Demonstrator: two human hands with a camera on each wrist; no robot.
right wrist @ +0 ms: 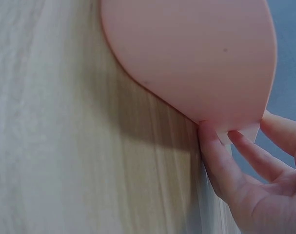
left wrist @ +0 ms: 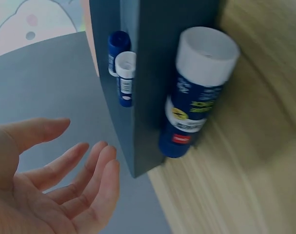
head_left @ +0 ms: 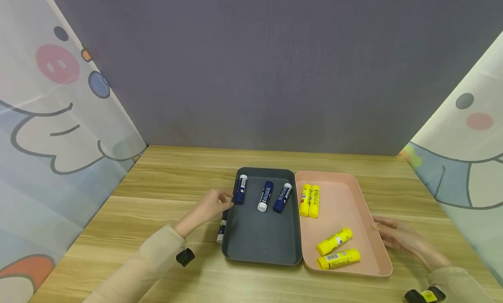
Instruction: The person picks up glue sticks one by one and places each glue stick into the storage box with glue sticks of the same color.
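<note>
My left hand [head_left: 210, 204] is at the left rim of a dark grey tray [head_left: 261, 246], its fingers relaxed and slightly bent with nothing between them in the left wrist view. Outside that rim, below the hand, lies a blue glue stick [head_left: 222, 226] with a white end, partly hidden by the hand. In the tray lie three more blue glue sticks, the nearest [head_left: 241, 189] just beyond my left fingertips. My right hand [head_left: 401, 237] rests its fingertips against the outer right wall of a pink tray [head_left: 363, 215], the thumb [right wrist: 279, 131] at its rim.
Several yellow glue sticks lie in the pink tray, an upright pair [head_left: 309, 200] at the back left and others [head_left: 339, 259] near the front. Both trays stand side by side on a wooden table [head_left: 165, 180]. A grey panel [head_left: 255, 76] rises behind it.
</note>
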